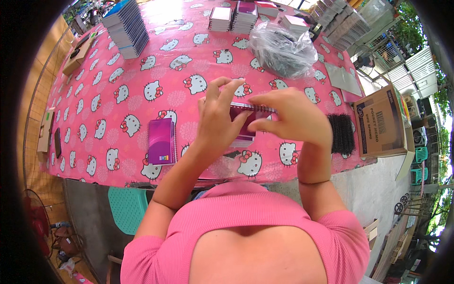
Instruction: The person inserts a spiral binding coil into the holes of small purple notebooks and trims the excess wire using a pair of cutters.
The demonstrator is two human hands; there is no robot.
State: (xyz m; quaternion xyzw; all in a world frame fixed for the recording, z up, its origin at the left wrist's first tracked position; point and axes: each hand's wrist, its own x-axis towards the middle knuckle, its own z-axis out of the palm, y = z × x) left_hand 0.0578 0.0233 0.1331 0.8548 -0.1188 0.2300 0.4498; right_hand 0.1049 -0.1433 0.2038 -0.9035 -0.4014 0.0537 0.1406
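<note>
A small purple spiral notebook is held tilted above the table, its wire coil along the upper edge. My left hand grips it from the left, thumb on the cover and the other fingers raised or behind. My right hand curls around the coil's right end, thumb in front of the cover and forefinger over the top edge. Beneath my hands, the edge of more notebooks shows, mostly covered. Left of my left forearm lies a purple notebook stack. To the right of my right hand sits a bundle of black coils.
A clear plastic bag with dark contents lies toward the back. Tall notebook stacks stand at the far left and far middle. A cardboard box is at the right edge, and a green stool is below left.
</note>
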